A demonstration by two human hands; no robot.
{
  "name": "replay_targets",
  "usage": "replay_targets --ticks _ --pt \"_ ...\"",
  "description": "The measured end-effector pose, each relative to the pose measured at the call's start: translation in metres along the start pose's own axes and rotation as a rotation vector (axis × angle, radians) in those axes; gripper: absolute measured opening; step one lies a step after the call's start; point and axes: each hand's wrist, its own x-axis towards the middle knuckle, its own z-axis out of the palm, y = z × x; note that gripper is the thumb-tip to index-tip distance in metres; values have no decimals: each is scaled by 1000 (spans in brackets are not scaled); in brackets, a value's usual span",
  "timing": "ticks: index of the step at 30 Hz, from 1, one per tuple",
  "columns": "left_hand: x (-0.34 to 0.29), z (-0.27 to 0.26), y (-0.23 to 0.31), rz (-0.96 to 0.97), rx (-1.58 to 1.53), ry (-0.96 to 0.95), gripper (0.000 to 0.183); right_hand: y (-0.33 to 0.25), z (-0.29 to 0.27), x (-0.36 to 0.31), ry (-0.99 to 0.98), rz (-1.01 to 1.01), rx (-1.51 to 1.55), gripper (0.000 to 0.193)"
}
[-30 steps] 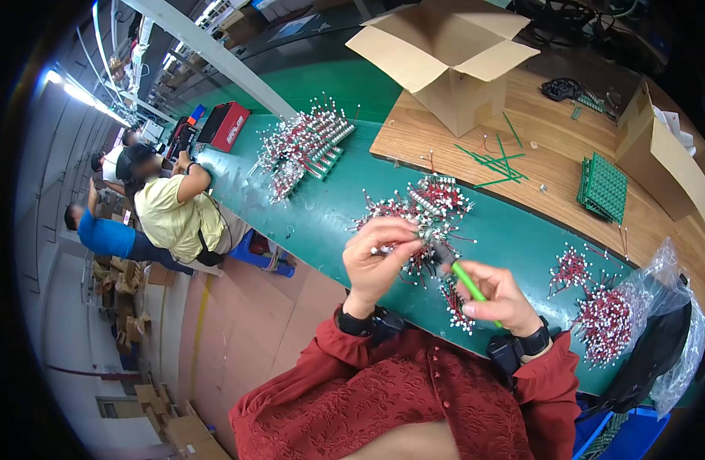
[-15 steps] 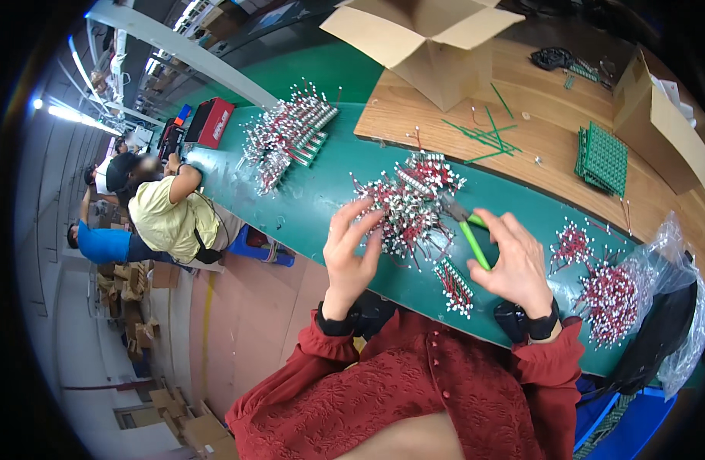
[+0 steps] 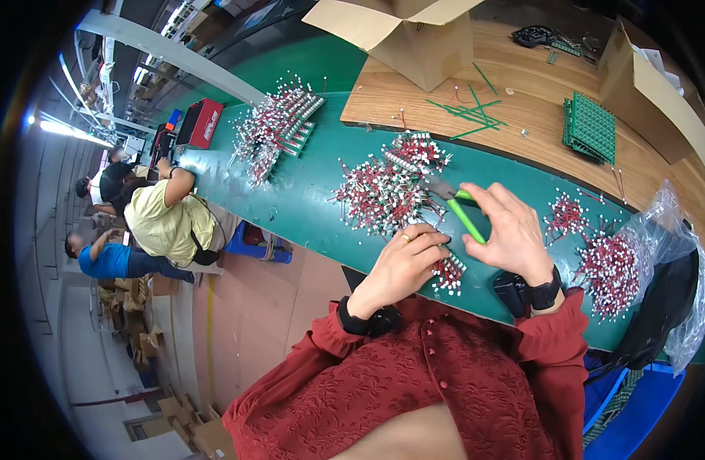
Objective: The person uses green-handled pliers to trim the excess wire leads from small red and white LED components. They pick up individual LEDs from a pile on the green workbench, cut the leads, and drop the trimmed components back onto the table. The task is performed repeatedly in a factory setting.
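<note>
My right hand [image 3: 512, 234] holds a pair of green-handled cutters [image 3: 469, 221], its metal jaws pointing at a heap of small circuit boards with red wires and white connectors [image 3: 383, 190]. Near the table's front edge, my left hand [image 3: 404, 264] has its fingers bent and closed over the upper end of a short circuit board strip [image 3: 449, 274]. Red wires with white connectors hang from that strip. Its far end and my left fingertips are partly hidden.
Another wired-board pile [image 3: 280, 126] lies farther left. At right are loose red wires [image 3: 607, 268] beside a clear plastic bag [image 3: 663, 207]. Green board panels [image 3: 590, 126], thin green strips [image 3: 475, 115] and an open carton [image 3: 425, 50] stand on the wooden board. Co-workers are at left.
My left hand has come down and right from the heap to the short board strip, its fingers closing there. The right hand still holds the cutters at the heap. The view has shifted slightly.
</note>
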Motion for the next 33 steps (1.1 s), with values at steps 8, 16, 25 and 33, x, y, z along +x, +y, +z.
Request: replay_targets --ticks 8,16,25,33 --pt "1 7 2 -80 -94 108 22 2 0 -2 2 55 98 62" --pt "8 22 1 -144 -261 392 24 13 1 4 55 69 331 68" --pt "4 35 -6 -404 -859 537 6 7 5 -1 -254 161 803 67" --pt "9 17 7 -449 -1350 515 15 1 26 -3 -291 245 1213 62"
